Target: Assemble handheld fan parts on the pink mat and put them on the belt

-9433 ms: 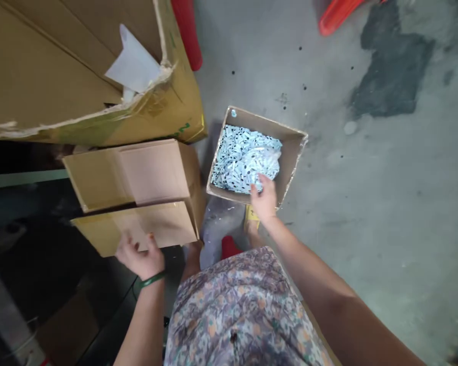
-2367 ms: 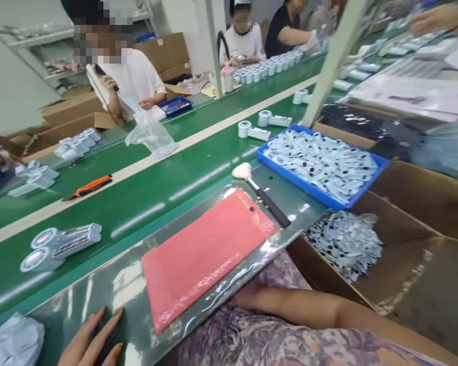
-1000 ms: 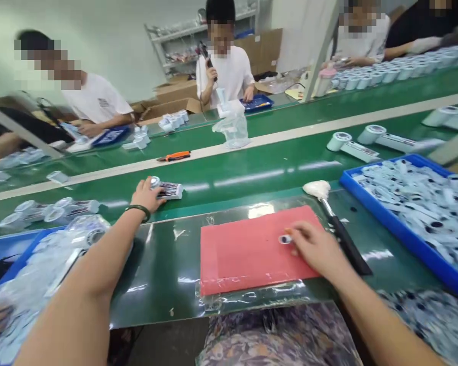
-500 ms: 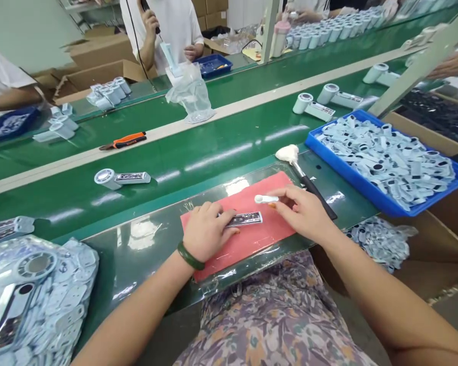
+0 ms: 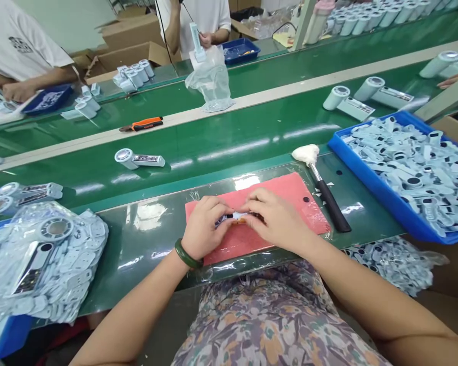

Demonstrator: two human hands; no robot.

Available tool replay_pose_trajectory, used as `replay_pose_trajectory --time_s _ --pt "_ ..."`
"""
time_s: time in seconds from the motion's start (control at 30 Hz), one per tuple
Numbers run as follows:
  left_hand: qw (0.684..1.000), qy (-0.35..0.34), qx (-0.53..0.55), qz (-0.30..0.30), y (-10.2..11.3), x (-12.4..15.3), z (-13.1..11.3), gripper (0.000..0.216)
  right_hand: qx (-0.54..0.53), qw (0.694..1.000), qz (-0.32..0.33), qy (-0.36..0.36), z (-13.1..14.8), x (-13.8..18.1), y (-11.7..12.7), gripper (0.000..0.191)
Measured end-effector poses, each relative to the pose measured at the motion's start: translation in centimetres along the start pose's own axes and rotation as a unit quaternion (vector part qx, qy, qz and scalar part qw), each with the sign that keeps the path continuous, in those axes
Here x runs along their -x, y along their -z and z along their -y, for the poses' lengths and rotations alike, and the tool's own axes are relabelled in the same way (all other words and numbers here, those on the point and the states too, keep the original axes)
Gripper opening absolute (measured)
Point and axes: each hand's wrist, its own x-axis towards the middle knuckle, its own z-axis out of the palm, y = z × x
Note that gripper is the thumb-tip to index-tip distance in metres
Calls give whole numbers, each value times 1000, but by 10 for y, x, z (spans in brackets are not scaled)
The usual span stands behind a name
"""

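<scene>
One red mat, one mallet, one bangle, probably four blue trays

From here I see orange-handled pliers on the pale strip, a plastic bag further right, cardboard boxes beyond.

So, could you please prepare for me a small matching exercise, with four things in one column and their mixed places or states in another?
1. pale part
2. orange-handled pliers
3. black-handled tool
4. right-side blue tray

A. lying along the white strip
B. heaped with small pieces
C. between the left hand and right hand
D. just right of the red sheet

Pairs: 1-C, 2-A, 3-D, 4-B
</scene>
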Motion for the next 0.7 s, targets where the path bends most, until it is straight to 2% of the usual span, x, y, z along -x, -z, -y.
replay_pose_trajectory --time_s 0.13,0.2,0.3,0.47,0.53,0.63,0.7 --pt "1000 6 1 -3 0 2 -2 15 -169 983 20 -74 -13 -4 -10 10" --pt "1000 -4 -13 -11 -1 5 -4 16 -207 973 38 -94 -16 -4 -13 8" --pt "999 -15 -27 -34 -3 9 -3 17 -188 979 38 -72 -13 -1 -11 7" --pt "999 -5 -34 -28 -5 7 2 20 -71 997 -8 33 -7 2 -8 12" --pt "999 -1 -39 -25 -4 4 2 20 -57 998 -19 29 -9 4 -12 12" --pt "998 -6 -48 -27 -3 4 -2 16 -100 995 -16 -5 -12 9 -18 12" --pt "998 -20 -61 -17 -2 11 -10 14 -112 993 -8 -25 -12 16 -19 25"
